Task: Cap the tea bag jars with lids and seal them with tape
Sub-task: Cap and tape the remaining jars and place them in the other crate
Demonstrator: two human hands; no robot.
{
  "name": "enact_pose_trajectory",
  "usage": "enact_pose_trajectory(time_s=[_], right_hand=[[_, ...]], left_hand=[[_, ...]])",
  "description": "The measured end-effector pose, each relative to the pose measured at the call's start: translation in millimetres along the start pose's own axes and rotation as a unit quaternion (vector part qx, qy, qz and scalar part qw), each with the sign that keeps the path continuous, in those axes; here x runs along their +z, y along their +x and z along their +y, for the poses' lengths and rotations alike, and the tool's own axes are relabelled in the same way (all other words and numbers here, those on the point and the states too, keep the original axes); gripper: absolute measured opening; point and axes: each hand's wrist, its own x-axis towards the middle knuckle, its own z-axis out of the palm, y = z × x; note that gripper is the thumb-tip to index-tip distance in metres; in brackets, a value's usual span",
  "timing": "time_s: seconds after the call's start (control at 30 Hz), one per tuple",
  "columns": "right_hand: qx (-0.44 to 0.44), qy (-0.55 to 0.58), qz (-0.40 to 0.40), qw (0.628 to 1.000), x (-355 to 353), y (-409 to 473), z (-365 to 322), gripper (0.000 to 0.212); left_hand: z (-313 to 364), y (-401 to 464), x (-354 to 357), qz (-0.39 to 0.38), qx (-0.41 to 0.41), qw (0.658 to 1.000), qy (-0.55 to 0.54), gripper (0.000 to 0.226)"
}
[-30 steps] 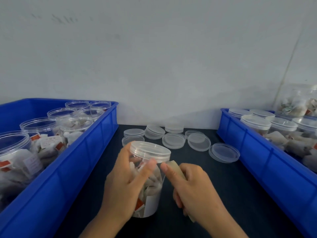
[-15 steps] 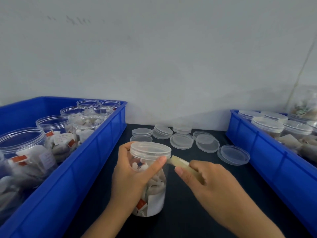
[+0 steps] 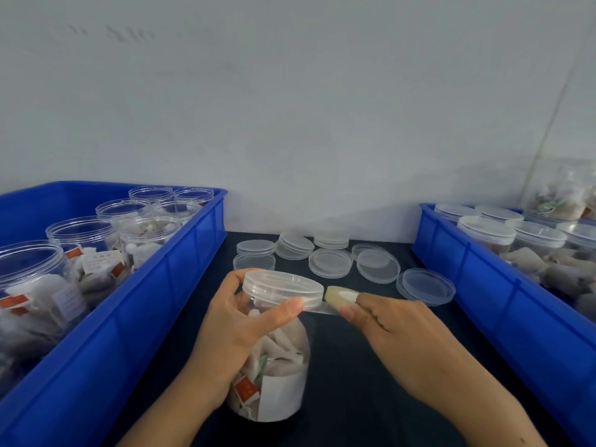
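A clear jar of tea bags stands on the dark table, with a clear lid on top. My left hand grips the jar just under the lid, and its thumb presses the end of a clear tape strip against the lid's edge. My right hand holds a small yellowish tape roll just right of the lid, and the strip runs taut from the roll to the lid. Most of the roll is hidden inside the fingers.
A blue bin on the left holds several open jars of tea bags. A blue bin on the right holds several capped jars. Several loose lids lie at the back of the table, near the white wall.
My right hand has drawn the tape roll out to the right, stretching a strip from the lid's edge. My left thumb has slid up onto the lid's rim. The jar stays in place.
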Motion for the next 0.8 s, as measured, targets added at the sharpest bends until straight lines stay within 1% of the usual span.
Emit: enact_pose_trajectory(time_s=[0.1, 0.17, 0.37, 0.63, 0.8], right_hand=[[0.000, 0.014, -0.006, 1.000, 2.6, 2.2, -0.3, 0.046], [-0.009, 0.015, 0.007, 1.000, 3.8, 2.9, -1.1, 0.045], [-0.020, -0.003, 0.026, 0.999, 6.4, 2.2, -3.9, 0.044], [-0.018, -0.069, 0.059, 0.996, 5.1, 1.7, -3.2, 0.064], [-0.015, -0.058, 0.062, 0.996, 8.6, 2.7, -2.9, 0.056]], left_hand=[[0.9, -0.1, 0.7, -0.032, -0.025, 0.998, -0.039, 0.107], [1.7, -0.3, 1.2, -0.045, -0.040, 0.996, -0.063, 0.112], [1.5, -1.3, 1.5, -0.073, -0.061, 0.992, -0.087, 0.118], [1.8, -0.2, 1.6, -0.077, -0.052, 0.992, -0.086, 0.118], [1.4, -2.2, 2.9, -0.083, -0.043, 0.991, -0.099, 0.117]])
